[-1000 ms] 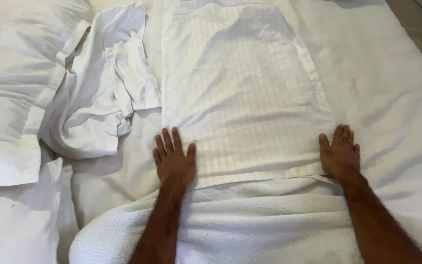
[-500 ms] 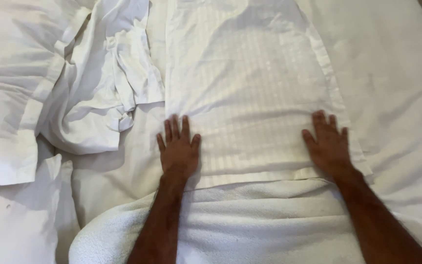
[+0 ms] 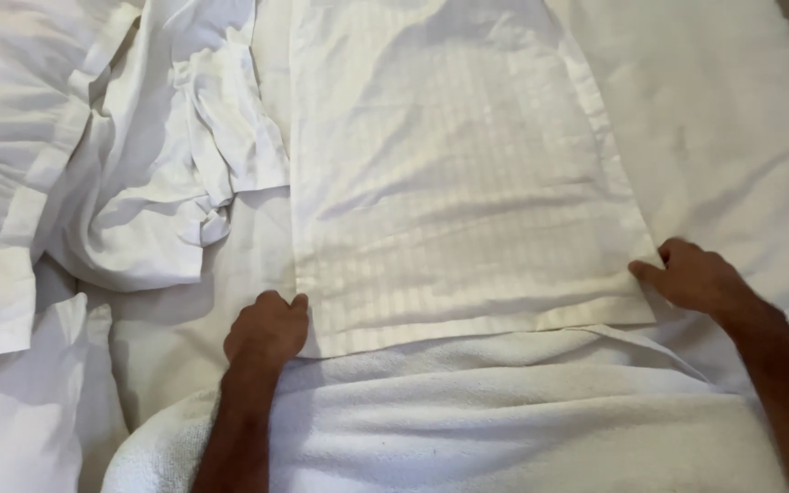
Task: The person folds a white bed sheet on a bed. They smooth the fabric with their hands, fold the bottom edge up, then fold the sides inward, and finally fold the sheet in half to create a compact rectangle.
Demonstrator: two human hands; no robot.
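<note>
A white striped pillowcase (image 3: 454,183) lies flat on the bed, its near edge toward me. My left hand (image 3: 267,329) is curled at the near left corner of the pillowcase, fingers pinching its edge. My right hand (image 3: 694,277) grips the near right corner, fingers closed on the cloth. Both forearms reach in from the bottom of the view over a white terry towel (image 3: 504,420).
A crumpled white sheet (image 3: 166,164) is bunched at the left. White pillows (image 3: 2,210) lie at the far left. The white bed sheet (image 3: 732,119) stretches out to the right of the pillowcase.
Both hands were flat on the pillowcase's near part. They have slid outward to its two near corners and closed on the edges.
</note>
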